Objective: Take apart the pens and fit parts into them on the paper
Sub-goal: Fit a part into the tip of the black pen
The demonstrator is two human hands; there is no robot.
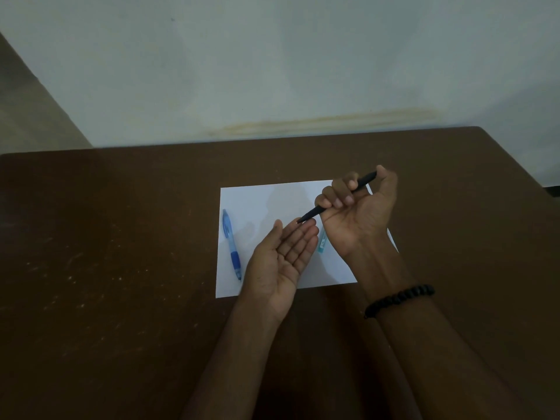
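Note:
A white sheet of paper [266, 204] lies on the brown table. My right hand [359, 210] is raised above it, fist closed around a black pen [315, 212] that slants down to the left, its tip just over my left fingertips. My left hand [285, 259] is held palm up and open under that tip, holding nothing. A blue pen [231, 244] lies along the paper's left edge, tip toward me. A light teal pen [322, 242] lies on the paper between my hands, mostly hidden by them.
The brown table [121, 268] runs up to a pale wall [272, 71] at the back. A black bead bracelet [400, 298] sits on my right wrist. The table's right corner is at the upper right.

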